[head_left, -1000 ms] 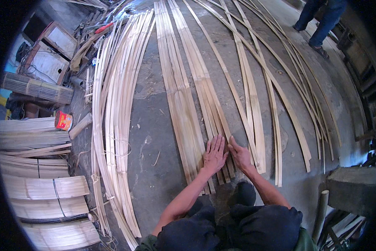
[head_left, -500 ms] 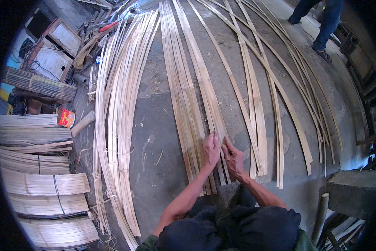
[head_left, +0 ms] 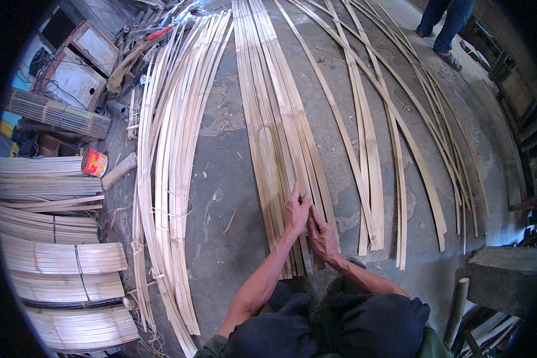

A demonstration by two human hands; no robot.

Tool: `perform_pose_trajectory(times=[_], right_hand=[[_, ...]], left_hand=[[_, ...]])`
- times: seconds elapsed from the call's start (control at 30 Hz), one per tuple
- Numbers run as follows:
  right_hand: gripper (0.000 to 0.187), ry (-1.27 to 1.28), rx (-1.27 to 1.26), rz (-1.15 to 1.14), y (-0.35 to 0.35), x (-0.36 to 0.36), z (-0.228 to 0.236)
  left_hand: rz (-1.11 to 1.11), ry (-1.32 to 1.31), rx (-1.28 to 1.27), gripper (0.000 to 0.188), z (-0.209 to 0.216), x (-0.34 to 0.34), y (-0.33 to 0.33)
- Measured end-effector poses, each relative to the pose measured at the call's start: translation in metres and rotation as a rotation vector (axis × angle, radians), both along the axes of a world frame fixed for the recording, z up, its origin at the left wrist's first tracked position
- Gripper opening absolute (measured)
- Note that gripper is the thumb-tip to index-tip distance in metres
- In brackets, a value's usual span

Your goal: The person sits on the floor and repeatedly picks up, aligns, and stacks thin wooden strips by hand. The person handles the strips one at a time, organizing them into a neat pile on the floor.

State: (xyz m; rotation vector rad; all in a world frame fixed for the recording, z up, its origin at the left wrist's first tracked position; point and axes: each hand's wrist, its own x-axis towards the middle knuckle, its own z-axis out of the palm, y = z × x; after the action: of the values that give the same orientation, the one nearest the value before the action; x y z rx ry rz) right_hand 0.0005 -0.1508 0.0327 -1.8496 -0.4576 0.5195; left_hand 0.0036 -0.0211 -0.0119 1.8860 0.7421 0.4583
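Observation:
A long row of pale, flat bamboo strips (head_left: 271, 128) lies lengthwise on the floor before me, their near ends by my knees. My left hand (head_left: 296, 210) is closed on a bamboo strip (head_left: 292, 107) of the row's right part, near its lower end. Just to the right and a little nearer, my right hand (head_left: 323, 238) rests with fingers stretched along the same strips, its fingertips close to my left hand. The strips beneath the hands are partly hidden.
On the left lies a thick bundle of pale strips (head_left: 182, 155), with rolled slatted mats (head_left: 71, 286) and a red tin (head_left: 94, 162) beyond. Several loose strips (head_left: 364, 143) cross on the right. Another person's legs (head_left: 450, 27) stand at the far right; a concrete block (head_left: 501, 271) is near right.
The separate strips on the right have shifted left against the row, closing the gap between them. Both hands have moved slightly left, the right one also nearer me.

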Motion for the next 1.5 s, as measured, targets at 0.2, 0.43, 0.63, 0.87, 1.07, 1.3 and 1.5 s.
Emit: perform_pose_trajectory(times=[0.2, 0.43, 0.63, 0.87, 1.07, 1.3, 1.5], right_hand=[[0.053, -0.137, -0.133, 0.156, -0.005, 0.017, -0.030], [0.058, -0.179, -0.270, 0.259, -0.005, 0.027, -0.020], [0.060, -0.197, -0.361, 0.309, -0.008, 0.036, -0.024], [0.062, -0.168, -0.363, 0.339, -0.008, 0.033, -0.012], [0.063, -0.213, -0.393, 0.342, -0.010, 0.033, -0.014], [0.060, -0.210, -0.560, 0.415, -0.013, 0.039, 0.003], [0.050, -0.631, -0.465, 0.160, -0.037, 0.042, -0.025]], left_hand=[[-0.061, 0.123, 0.042, 0.064, 0.011, 0.011, 0.005], [-0.137, 0.278, 0.222, 0.067, 0.003, 0.015, 0.009], [-0.248, 0.443, 0.241, 0.069, 0.023, 0.018, 0.007], [-0.274, 0.573, 0.305, 0.071, 0.029, 0.013, 0.008], [-0.280, 0.522, 0.291, 0.075, 0.010, 0.014, 0.010], [-0.267, 0.650, 0.281, 0.077, 0.023, 0.027, 0.008], [-0.322, 0.618, 0.331, 0.078, 0.040, 0.018, 0.005]])
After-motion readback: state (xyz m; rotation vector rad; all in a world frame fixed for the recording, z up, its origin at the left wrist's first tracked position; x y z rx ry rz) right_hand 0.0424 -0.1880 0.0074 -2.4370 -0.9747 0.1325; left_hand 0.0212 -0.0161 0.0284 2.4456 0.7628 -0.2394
